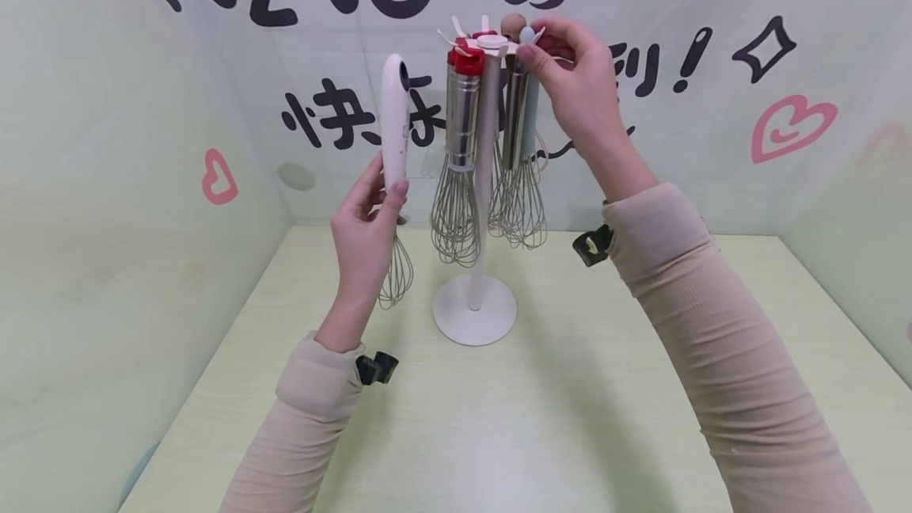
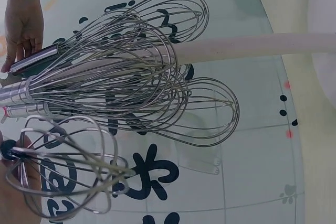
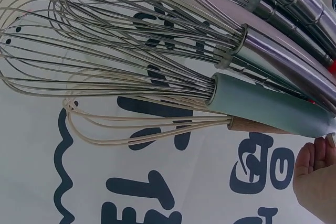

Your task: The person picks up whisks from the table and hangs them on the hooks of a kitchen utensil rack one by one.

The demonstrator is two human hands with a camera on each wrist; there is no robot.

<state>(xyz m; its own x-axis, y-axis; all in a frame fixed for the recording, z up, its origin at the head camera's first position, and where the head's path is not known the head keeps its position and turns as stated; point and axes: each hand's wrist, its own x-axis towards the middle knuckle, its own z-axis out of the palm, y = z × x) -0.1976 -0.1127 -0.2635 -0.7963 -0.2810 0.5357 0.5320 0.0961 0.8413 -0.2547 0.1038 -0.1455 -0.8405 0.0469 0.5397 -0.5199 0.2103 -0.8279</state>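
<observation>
My left hand (image 1: 363,224) grips the lower part of a white-handled whisk (image 1: 394,117), held upright left of the stand with its wires down. Those wires fill the lower left of the left wrist view. At the top of a white whisk stand (image 1: 480,244), my right hand (image 1: 583,93) pinches the upper end of a light blue-handled whisk (image 3: 268,103). That whisk hangs wires down among the others; the exact fingertip contact is partly hidden. Beside it hang a metal-handled whisk (image 3: 283,59) and a wooden-handled whisk with pale wires (image 3: 262,125).
Steel whisks with red ends (image 1: 465,113) hang on the stand's left side, between my hands. White hooks (image 1: 456,26) stick out around its top. The round base (image 1: 456,327) rests on a pale table (image 1: 570,434). Behind is a printed backdrop (image 1: 684,165) with lettering.
</observation>
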